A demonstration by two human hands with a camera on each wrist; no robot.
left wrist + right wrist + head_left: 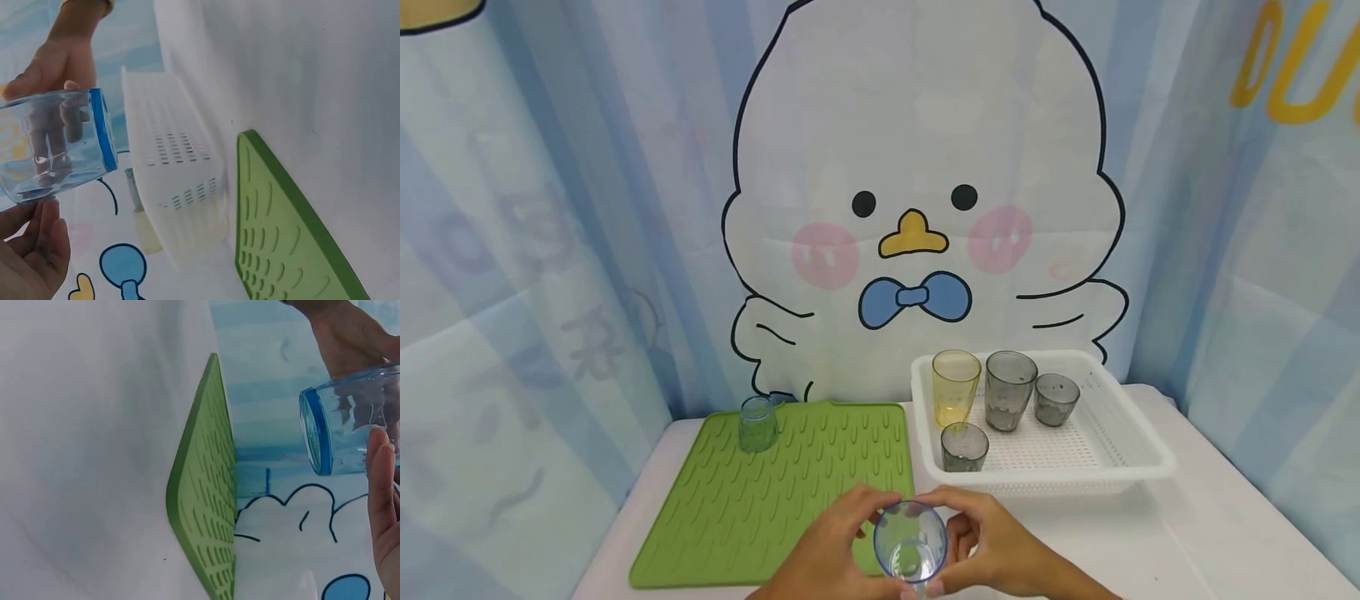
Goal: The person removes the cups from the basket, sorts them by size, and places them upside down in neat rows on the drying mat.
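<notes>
Blue glass [911,542] — mouth up, long axis near-vertical, in both hands [992,542]

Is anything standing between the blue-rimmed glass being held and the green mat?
Nothing visible but the left grip, which holds the blue-rimmed glass on the side towards the green mat. The other blue glass stands at the mat's far left; the white basket sits off to the right.
</notes>
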